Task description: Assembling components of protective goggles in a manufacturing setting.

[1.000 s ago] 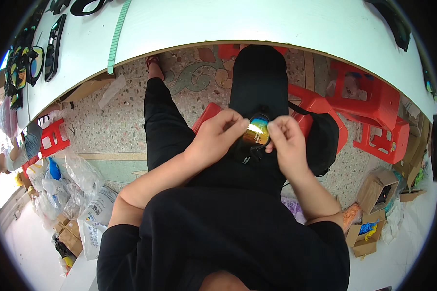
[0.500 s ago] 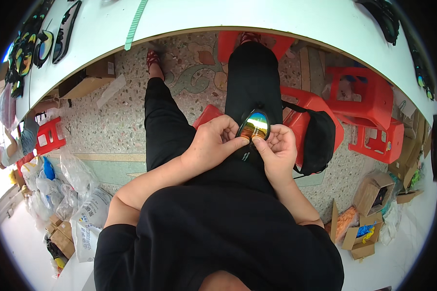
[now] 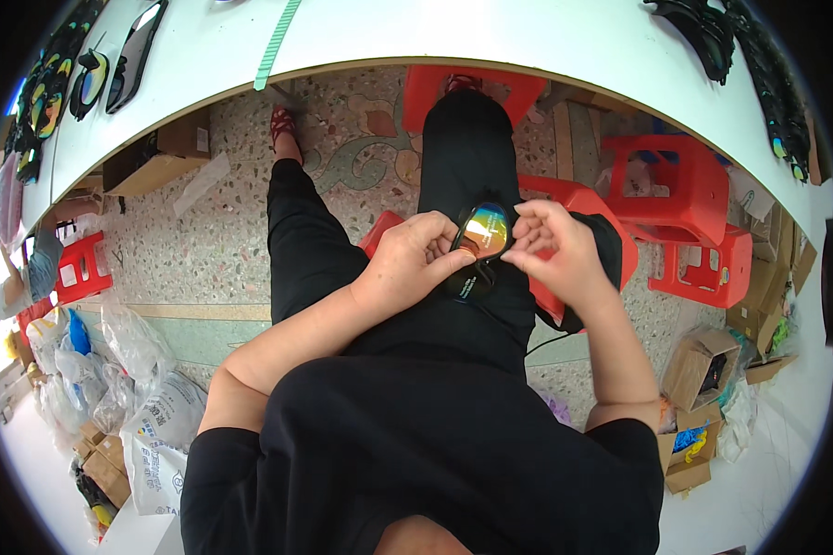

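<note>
A pair of black swim goggles [image 3: 483, 233] is held over my lap. One mirrored lens shines orange, yellow and blue-green; the dark part of the goggles below it hangs near my thigh. My left hand [image 3: 416, 252] pinches the left rim between thumb and fingers. At the right rim is my right hand [image 3: 555, 248], its thumb and forefinger apart and its other fingers loosely curled. The thumb tip lies close to the frame; whether it touches I cannot tell.
A white table [image 3: 370, 32] curves ahead, with a phone [image 3: 139, 55], a green tape strip [image 3: 276, 46] and more goggles [image 3: 699, 37] on it. Red stools [image 3: 671, 190] stand at right. Plastic bags [image 3: 162, 435] lie at left, open cartons [image 3: 699, 370] at lower right.
My right hand has come off its pinch at the bottom of the lens and moved right, its fingers spreading. The left hand keeps its hold. The dark lower part of the goggles now shows.
</note>
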